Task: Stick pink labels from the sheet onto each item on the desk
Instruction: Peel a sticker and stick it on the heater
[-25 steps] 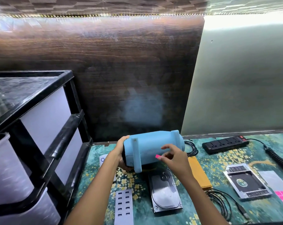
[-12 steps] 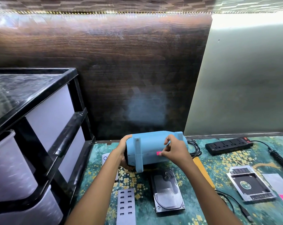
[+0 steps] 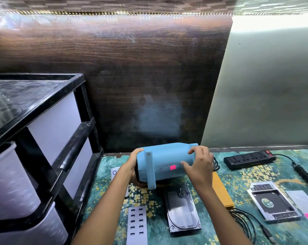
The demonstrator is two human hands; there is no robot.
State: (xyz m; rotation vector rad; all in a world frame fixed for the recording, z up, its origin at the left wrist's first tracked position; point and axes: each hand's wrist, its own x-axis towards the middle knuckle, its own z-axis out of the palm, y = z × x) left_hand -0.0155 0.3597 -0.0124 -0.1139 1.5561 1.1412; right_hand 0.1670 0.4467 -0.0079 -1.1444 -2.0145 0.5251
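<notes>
Pink label (image 3: 172,167) on blue box (image 3: 164,160), just left of right hand (image 3: 201,167).

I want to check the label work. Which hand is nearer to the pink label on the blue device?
Right. The right hand is just beside the pink label on the blue device; the left hand holds the far left end.

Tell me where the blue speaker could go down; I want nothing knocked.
Bare desk lies left of the USB hub, toward the drawer unit, and between the power strip and drive caddy. Under the speaker it is crowded: hard drive, yellow box, cables.
</notes>
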